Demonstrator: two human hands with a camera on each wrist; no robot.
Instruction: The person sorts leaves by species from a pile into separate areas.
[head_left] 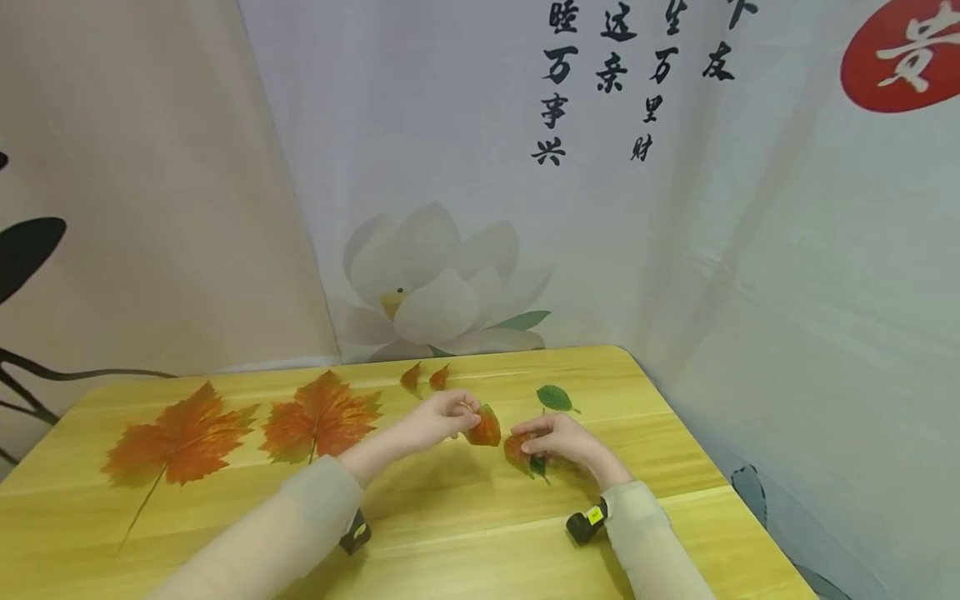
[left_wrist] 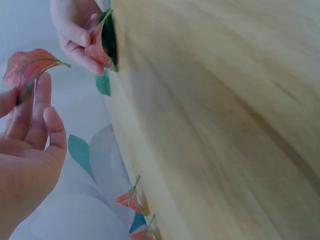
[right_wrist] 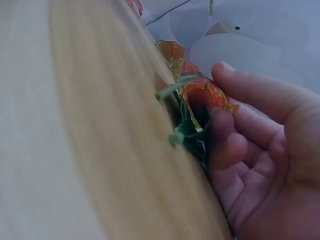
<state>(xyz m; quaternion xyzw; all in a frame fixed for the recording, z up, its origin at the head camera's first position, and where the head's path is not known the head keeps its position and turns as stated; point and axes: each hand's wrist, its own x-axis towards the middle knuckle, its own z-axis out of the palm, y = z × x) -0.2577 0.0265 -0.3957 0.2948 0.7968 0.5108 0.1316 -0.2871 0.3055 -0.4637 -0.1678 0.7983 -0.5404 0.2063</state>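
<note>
My left hand [head_left: 442, 414] pinches a small red-orange leaf [head_left: 485, 427] between thumb and fingers, raised over the table. In the left wrist view this leaf [left_wrist: 31, 67] shows its stem pointing right. To the right, my right hand [head_left: 566, 440] holds another red-orange leaf [head_left: 517, 452] low over the tabletop. A dark green leaf [head_left: 538, 468] lies right beneath it, partly hidden by the fingers; in the right wrist view the green leaf [right_wrist: 192, 135] sits close under the red one [right_wrist: 205, 95]. Just behind the right hand lies a second green leaf [head_left: 555, 397].
Two large orange maple leaves, one [head_left: 183, 437] at far left and one [head_left: 322, 415] nearer, lie on the yellow wooden table [head_left: 450, 533]. Two small orange leaves [head_left: 411, 377] rest by the back edge. A printed curtain [head_left: 450, 167] hangs behind.
</note>
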